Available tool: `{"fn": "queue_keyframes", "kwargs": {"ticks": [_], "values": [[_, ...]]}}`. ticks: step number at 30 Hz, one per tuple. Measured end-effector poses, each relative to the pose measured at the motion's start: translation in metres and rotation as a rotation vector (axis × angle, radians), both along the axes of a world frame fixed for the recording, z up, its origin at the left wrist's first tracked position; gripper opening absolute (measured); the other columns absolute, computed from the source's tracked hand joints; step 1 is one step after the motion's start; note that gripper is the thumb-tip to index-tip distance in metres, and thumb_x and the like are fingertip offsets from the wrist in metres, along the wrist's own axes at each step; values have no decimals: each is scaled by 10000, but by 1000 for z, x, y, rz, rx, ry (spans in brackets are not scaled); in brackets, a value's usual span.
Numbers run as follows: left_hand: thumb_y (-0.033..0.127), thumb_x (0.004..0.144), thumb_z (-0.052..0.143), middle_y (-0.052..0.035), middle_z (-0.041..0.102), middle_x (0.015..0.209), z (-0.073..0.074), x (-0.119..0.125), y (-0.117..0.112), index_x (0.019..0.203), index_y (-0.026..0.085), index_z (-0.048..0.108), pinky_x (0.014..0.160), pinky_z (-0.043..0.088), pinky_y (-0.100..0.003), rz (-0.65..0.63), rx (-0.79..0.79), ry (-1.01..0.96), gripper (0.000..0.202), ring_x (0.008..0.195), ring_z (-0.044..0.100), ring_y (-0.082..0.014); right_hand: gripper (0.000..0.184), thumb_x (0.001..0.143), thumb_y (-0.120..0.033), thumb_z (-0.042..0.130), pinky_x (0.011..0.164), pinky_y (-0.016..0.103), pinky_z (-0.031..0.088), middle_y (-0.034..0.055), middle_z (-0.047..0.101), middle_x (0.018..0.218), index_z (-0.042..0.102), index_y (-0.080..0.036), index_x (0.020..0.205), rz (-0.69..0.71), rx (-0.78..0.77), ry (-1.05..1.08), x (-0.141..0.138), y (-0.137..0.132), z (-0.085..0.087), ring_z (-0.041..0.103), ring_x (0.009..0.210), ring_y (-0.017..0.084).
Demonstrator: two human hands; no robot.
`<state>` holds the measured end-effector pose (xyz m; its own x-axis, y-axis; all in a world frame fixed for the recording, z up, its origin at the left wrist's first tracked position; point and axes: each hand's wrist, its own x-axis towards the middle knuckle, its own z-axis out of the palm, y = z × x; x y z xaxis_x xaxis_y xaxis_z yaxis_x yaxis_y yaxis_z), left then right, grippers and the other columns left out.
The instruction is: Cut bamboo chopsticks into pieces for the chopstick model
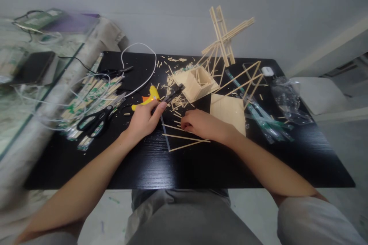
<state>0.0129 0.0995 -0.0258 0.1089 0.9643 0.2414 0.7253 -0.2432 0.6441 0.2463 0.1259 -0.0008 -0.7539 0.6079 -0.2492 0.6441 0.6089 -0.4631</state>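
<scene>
The left grip (147, 116), clasping a black tool (173, 95), could bump the close-lying glue gun (154, 93); whether the right grip (198, 123) pinches thin sticks (184, 137) is unclear.

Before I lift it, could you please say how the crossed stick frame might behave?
The crossed stick frame is probably light, given the open gaps in it. Its thin pieces might snap if squeezed, and standing tall, it may tip easily.

Dim, flat light, glare on black tabletop (155, 172), blurred left edge
</scene>
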Motion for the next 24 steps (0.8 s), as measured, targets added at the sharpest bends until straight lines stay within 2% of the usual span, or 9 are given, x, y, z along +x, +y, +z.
{"fn": "queue_keyframes", "kwargs": {"ticks": [4,8,12,16,20,24], "values": [[531,1022,423,6,500,578,1,1,0,663,216,497,602,332,-310,-2,-14,-3,484,557,504,-151,194,975,-116,619,817,294,461,86,719,1004,804,-173,978,28,-2,26,-1,-1,-4,667,887,194],[533,1019,433,10,488,573,1,1,-1,657,218,471,601,330,-308,1,-5,7,482,555,498,-150,181,946,-87,629,795,289,454,71,701,975,786,-175,960,23,-7,29,0,1,-7,655,859,186],[519,1024,435,0,527,603,1,1,-1,695,212,517,618,345,-311,-3,-7,12,458,585,527,-158,133,943,-110,655,782,286,443,65,688,968,770,-175,933,23,24,46,2,3,-14,649,858,184],[515,1023,445,4,509,591,1,1,-1,689,215,506,610,335,-315,-9,-7,16,453,567,505,-156,167,987,-120,594,751,287,435,74,694,992,750,-170,951,27,66,30,1,0,-19,656,852,184],[509,1021,449,-1,527,604,1,0,-1,700,214,517,616,337,-314,-10,-10,11,441,578,513,-158,209,1034,-114,509,739,305,444,111,697,1071,716,-141,1028,39,119,-54,-2,-5,-14,670,852,197],[525,1016,443,1,521,601,2,0,0,692,216,501,613,327,-315,4,-12,22,451,581,513,-163,194,1041,-103,491,812,323,466,138,694,1139,677,-129,1091,-88,169,-13,4,1,0,674,953,225]]}}
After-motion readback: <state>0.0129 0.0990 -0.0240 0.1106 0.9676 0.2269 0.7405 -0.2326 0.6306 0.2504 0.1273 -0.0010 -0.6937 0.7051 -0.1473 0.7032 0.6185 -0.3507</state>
